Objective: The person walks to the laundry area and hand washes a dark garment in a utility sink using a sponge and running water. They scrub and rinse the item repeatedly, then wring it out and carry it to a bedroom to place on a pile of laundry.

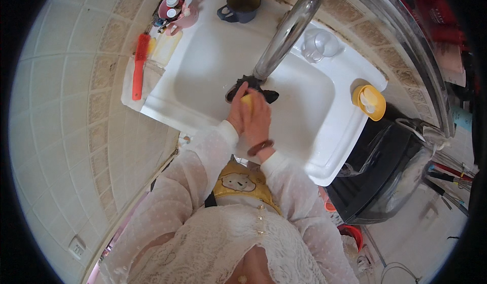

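Observation:
Over the white washbasin (pixel 213 63), my two hands are pressed close together just below the faucet spout. My left hand (pixel 236 111) grips a dark, ruffled piece of cloth (pixel 249 81), whose ends stick out on both sides of the fingers. My right hand (pixel 258 113), with a brown bangle (pixel 260 147) at the wrist, is shut on a yellow piece (pixel 247 100) that looks like soap and is pressed between both hands. Fingers cover much of the cloth and the yellow piece. The cloth's exact kind cannot be made out.
The chrome faucet (pixel 291 33) arches low over the hands. Around the rim stand a dark mug (pixel 243 6), a pink cup of toothbrushes (pixel 186 17), a clear cup (pixel 319 44) and a yellow soap dish (pixel 355 95). A red brush (pixel 137 74) lies left.

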